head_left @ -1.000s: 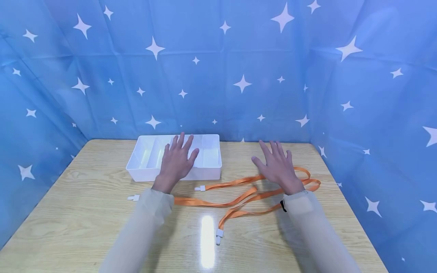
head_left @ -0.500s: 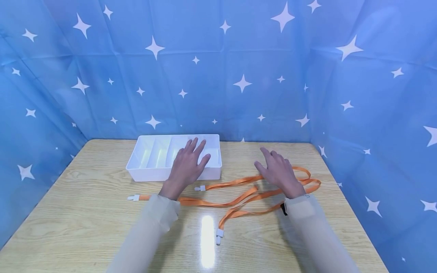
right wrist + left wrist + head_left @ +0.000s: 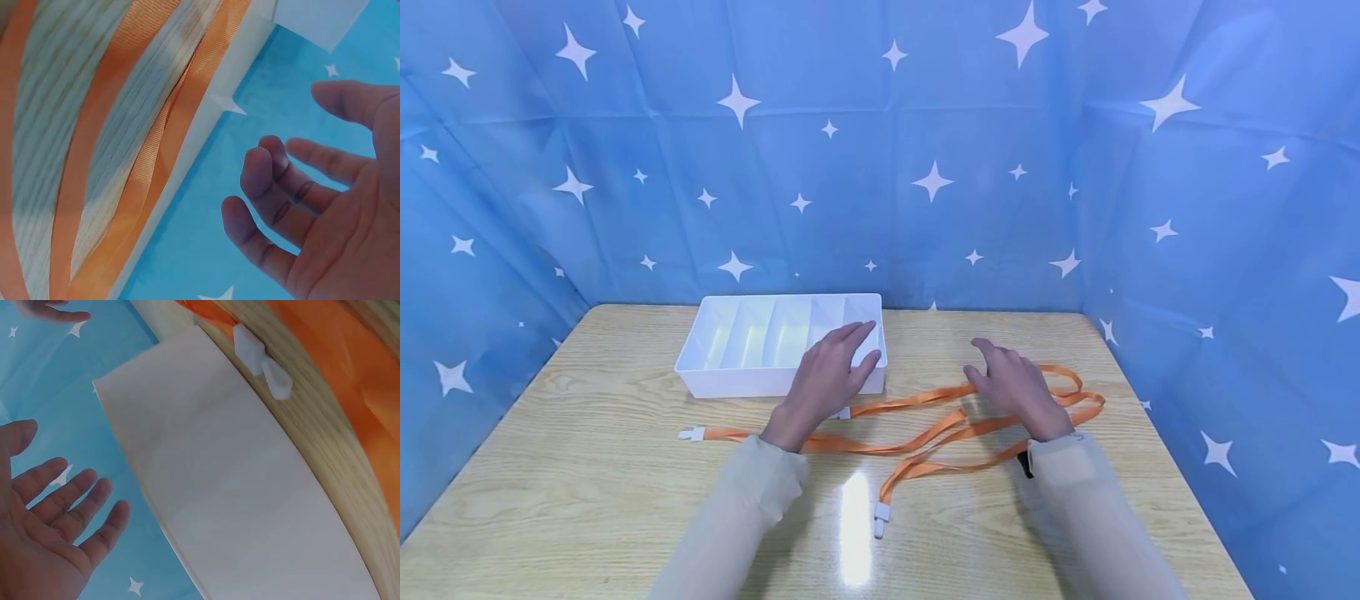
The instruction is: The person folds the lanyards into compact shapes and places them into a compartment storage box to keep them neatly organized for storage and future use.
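A star-patterned blue curtain [image 3: 850, 167] hangs behind a wooden table [image 3: 587, 467]

The left hand [image 3: 835, 367] now sits farther right, before the right end of the white box [image 3: 737, 383], baring its middle compartments and partly hiding one white clip [image 3: 846, 413]. The right hand's [image 3: 1017, 383] fingers, spread earlier, bend more.

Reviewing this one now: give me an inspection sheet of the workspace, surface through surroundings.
Surface: pale table with wood grain
Job's things: white divided tray; orange straps with white clips, in front of the tray and to its right
Clutter: nothing seen
Grips: left hand near the tray's right end, right hand near the straps, neither holding anything
Cables: nothing seen
Surroundings: blue starry cloth behind and on both sides
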`<state>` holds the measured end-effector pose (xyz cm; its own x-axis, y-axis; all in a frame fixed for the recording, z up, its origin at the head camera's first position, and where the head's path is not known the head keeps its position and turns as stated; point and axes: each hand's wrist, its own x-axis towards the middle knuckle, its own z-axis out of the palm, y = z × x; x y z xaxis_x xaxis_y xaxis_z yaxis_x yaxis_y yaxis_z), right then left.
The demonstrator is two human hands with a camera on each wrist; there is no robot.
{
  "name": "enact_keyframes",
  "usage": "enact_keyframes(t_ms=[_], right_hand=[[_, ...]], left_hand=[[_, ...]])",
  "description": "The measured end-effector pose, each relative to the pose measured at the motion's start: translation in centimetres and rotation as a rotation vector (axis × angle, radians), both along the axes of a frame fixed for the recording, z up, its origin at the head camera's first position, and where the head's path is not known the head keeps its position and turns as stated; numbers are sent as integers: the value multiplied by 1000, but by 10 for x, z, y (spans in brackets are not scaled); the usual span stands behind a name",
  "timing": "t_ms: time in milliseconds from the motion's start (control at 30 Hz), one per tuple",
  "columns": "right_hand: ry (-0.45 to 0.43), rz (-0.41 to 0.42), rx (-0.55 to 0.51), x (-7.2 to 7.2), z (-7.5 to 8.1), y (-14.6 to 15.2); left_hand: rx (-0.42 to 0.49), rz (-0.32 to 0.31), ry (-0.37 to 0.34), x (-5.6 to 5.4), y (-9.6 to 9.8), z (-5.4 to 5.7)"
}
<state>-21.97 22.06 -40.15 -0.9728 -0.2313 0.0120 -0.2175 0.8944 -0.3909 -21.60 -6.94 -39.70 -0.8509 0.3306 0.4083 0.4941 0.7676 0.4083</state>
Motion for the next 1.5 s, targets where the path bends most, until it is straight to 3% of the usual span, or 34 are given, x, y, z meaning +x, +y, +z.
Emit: enact_keyframes(t_ms=[367,567,700,1233,1500], right_hand=[[-41,-2,-2,2,-2,4],[-64,-2,-13,3,-4,6],[-84,2,-19,3,-6,6],[-101,27,-33,5,-12,10],[-159,44,-52,4,-17,12]], left_hand=[[70,-117,8,9,12,-2],[93,-232,-55,11,17,-4],[74,-278,-93,11,21,-6],[-22,-296,-204,9,29,-20],[-39,-332,-181,7,34,-30]])
